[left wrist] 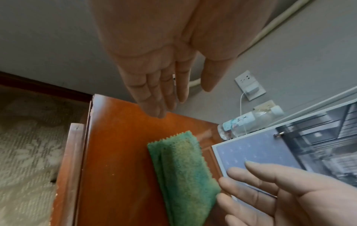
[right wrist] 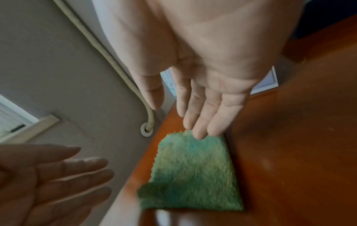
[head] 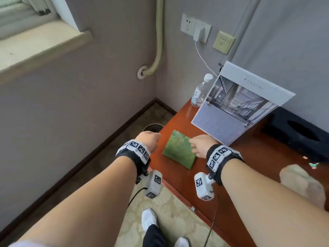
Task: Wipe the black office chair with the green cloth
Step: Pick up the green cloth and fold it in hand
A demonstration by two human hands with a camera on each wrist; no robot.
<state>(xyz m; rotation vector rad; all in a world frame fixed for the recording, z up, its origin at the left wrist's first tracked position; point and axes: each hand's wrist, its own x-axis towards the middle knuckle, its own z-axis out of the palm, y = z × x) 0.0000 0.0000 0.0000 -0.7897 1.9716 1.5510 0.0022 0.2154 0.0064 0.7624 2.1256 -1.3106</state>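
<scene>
The green cloth (head: 179,152) is what we need first, and the black office chair does not appear in any of our views, so we judge the wiping has not begun. Going from the big things down: the wooden desk (head: 240,168) fills the right side of the head view, and on it a large calendar (head: 236,106) stands tilted against the wall, with a clear water bottle (head: 200,92) behind its left edge. The cloth lies folded flat near the front left corner of the desk, just beside the lower edge of the calendar. Our right hand (head: 201,146) is open with straight fingers; in the right wrist view its fingertips (right wrist: 201,131) are over the far edge of the cloth, but we cannot tell if they touch it. Our left hand (head: 148,139) is also open, holds nothing, and hovers at the left edge of the desk, apart from the cloth. We think the cloth is light, soft and limp, with a fuzzy surface that does not slip, and it is not fragile. It will sag and unfold when lifted, so we would pinch through all layers at the folded edge, or gather it in the palm.
</scene>
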